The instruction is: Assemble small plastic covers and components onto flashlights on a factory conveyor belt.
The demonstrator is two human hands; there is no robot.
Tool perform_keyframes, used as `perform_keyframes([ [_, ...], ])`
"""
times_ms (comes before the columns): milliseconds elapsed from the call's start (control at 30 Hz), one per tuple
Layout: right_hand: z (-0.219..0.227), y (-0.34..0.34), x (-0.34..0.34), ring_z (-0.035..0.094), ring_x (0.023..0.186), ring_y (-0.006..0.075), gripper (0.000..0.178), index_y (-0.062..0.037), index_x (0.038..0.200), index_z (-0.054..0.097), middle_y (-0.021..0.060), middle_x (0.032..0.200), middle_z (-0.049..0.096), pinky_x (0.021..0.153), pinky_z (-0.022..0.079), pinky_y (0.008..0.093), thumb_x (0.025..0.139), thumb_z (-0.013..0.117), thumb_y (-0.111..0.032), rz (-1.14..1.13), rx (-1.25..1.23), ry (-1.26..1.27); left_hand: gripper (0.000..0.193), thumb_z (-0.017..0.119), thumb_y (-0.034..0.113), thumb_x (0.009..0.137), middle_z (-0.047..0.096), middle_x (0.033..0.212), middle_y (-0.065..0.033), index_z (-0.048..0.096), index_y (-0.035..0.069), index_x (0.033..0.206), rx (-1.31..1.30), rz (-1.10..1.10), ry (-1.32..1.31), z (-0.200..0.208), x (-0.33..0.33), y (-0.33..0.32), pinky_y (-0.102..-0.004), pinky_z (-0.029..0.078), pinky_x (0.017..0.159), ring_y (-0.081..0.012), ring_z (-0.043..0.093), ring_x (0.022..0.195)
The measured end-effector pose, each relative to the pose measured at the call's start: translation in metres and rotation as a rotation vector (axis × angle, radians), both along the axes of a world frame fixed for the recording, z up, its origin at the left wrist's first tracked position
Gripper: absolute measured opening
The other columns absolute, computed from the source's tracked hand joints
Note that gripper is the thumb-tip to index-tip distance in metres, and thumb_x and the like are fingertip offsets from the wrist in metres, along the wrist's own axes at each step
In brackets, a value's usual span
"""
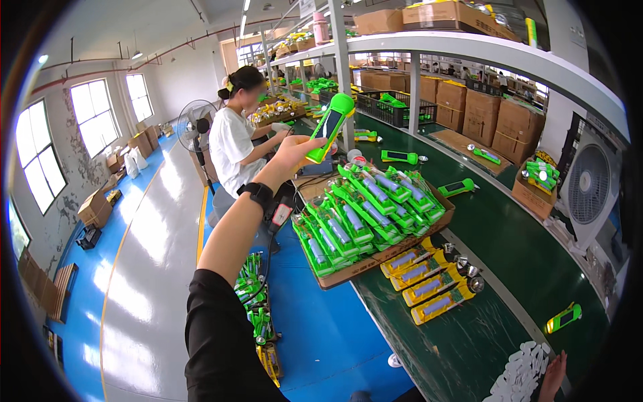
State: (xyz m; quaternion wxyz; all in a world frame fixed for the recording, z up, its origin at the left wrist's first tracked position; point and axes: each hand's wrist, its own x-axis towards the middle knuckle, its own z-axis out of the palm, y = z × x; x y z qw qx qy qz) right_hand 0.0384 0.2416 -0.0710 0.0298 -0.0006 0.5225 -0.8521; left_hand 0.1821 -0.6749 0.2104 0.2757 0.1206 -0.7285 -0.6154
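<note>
My left hand (299, 154) is raised at the end of an outstretched arm, closed around the yellow end of a green-and-yellow flashlight (333, 125) with a dark panel on its side. Below it, a cardboard tray (355, 269) is heaped with green flashlight housings (372, 211) that show purple-blue cylindrical cells. At the lower right my right hand (554, 376) is partly in view, fingers stretched out beside a pile of small white pieces (519, 375). Several yellow housings (429, 288) with cells and silver lamp heads lie in a row on the green table.
A co-worker (234, 141) in white sits at the far left of the table, near a standing fan (194, 124). Overhead runs a metal shelf (469, 43). Several flashlights, one being a green flashlight (457, 187), lie along the green belt. More housings (258, 308) stand on the floor.
</note>
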Motion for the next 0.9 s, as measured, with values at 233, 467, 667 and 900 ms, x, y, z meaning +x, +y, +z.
perform_keyframes([
  [233,0.039,-0.051,0.027,0.051,0.095,0.0170,0.032,0.0028,0.119,0.052,0.0072,0.103,0.056,0.088,0.042,0.0278,0.095,0.049,-0.019,-0.105,0.221,-0.031,0.038,0.071,0.030,0.081,0.063,0.082,-0.0066,0.065,-0.007,0.088,-0.178,0.117,-0.209,-0.075,-0.043,-0.086,-0.0258,0.050,0.064,-0.0115,0.060,0.073],
  [467,0.067,-0.086,0.041,0.054,0.093,0.0203,0.027,0.0028,0.112,0.057,0.0094,0.102,0.058,0.088,0.045,0.0327,0.087,0.054,-0.006,-0.274,0.097,-0.107,0.039,0.073,0.034,0.076,0.050,0.060,0.0030,0.068,-0.004,0.077,-0.460,0.050,-0.519,-0.109,-0.055,-0.118,-0.0248,0.034,0.048,-0.0052,0.043,0.055],
  [667,-0.020,0.022,0.065,0.049,0.106,0.0043,0.040,-0.0050,0.130,0.046,-0.0009,0.117,0.055,0.090,0.039,0.0196,0.093,0.053,-0.019,-0.174,0.091,0.100,0.029,0.051,0.024,0.091,0.065,0.099,-0.0054,0.062,0.006,0.110,-1.021,-0.400,-0.355,-0.138,-0.101,-0.119,-0.0318,0.043,0.087,-0.0148,0.057,0.097],
  [900,0.064,-0.111,0.005,0.060,0.085,0.0145,0.029,-0.0017,0.116,0.056,0.0069,0.091,0.062,0.078,0.050,0.0277,0.091,0.055,-0.017,-0.244,0.118,-0.052,0.029,0.049,0.020,0.091,0.064,0.103,-0.0091,0.059,0.006,0.114,-0.469,-1.216,-0.481,-0.321,-0.373,0.155,-0.0309,0.042,0.090,-0.0195,0.057,0.103],
])
